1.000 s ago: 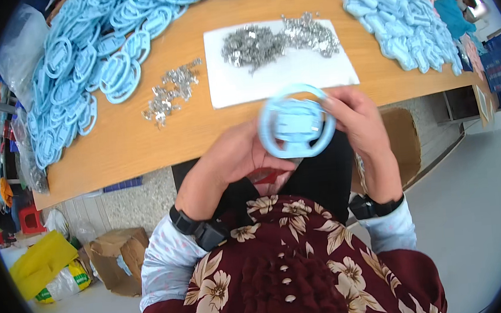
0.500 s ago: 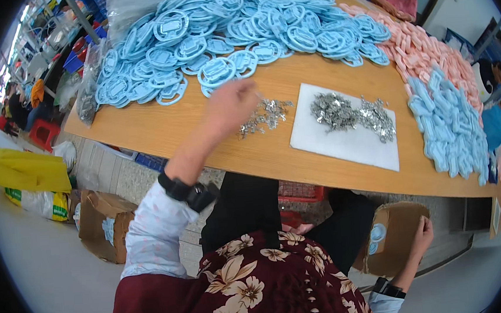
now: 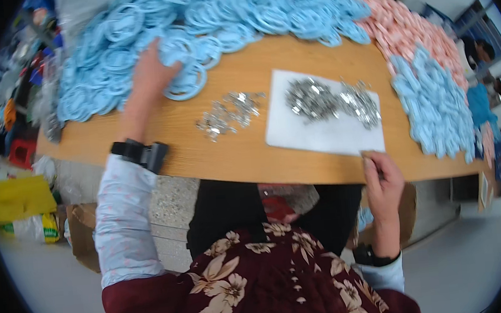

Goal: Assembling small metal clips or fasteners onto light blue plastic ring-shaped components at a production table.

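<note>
Because rings (image 3: 187, 82) are heaped, some could be dislodged by the spread left hand (image 3: 151, 71); the right hand (image 3: 384, 184) is pressed together.

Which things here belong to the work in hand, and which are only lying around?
Seemingly in the work:
blue rings by the left hand
small metal parts
white pad near the right hand

Seemingly lying about:
yellow sheet
red stool

We see the brown table (image 3: 239, 157); light-blue rings (image 3: 210, 12) along its far edge; silver pieces (image 3: 311, 100); a maroon garment (image 3: 267, 287) with cream flowers (image 3: 230, 290).
</note>
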Action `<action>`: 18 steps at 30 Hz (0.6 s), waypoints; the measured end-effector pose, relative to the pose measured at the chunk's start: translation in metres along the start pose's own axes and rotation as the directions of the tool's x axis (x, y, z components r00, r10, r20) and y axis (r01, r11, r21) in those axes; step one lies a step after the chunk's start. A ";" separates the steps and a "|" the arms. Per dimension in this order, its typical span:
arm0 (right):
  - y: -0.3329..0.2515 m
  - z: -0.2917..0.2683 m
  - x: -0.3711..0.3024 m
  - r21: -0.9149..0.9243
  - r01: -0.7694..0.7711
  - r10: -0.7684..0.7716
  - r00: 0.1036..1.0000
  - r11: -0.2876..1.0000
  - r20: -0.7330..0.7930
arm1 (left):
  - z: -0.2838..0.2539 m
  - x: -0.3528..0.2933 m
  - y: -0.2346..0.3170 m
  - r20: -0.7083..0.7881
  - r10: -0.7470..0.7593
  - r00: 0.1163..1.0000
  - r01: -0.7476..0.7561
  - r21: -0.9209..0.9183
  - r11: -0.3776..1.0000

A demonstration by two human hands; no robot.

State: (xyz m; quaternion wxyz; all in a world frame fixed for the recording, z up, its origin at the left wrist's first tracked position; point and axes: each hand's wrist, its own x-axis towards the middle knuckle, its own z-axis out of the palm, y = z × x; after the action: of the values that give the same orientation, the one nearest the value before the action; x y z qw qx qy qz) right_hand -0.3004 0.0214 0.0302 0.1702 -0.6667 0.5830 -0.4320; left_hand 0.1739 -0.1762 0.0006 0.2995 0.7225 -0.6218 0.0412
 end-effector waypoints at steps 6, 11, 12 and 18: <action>-0.020 0.034 0.010 0.178 -0.066 0.023 0.972 0.982 0.234 | -0.026 0.000 0.032 -0.074 0.049 0.996 -0.058 -0.119 0.991; -0.022 0.056 0.009 0.514 -0.351 0.177 0.917 0.783 0.358 | -0.051 -0.057 0.131 0.010 0.057 0.998 -0.032 -0.725 0.688; -0.020 0.059 0.010 0.637 -0.391 0.204 0.915 0.664 0.348 | -0.049 -0.076 0.153 0.114 0.103 0.988 0.030 -0.798 0.602; 0.008 0.059 0.005 0.587 -0.644 0.313 0.759 0.492 0.570 | -0.021 -0.171 0.189 0.552 0.358 0.753 0.464 -0.831 0.306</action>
State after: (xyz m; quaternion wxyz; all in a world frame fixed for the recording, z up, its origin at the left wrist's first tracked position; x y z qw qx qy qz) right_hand -0.2598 -0.0019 -0.0069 0.6592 -0.4093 0.4662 -0.4250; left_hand -0.0318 -0.0255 0.0160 0.4270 0.3873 -0.5556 -0.5992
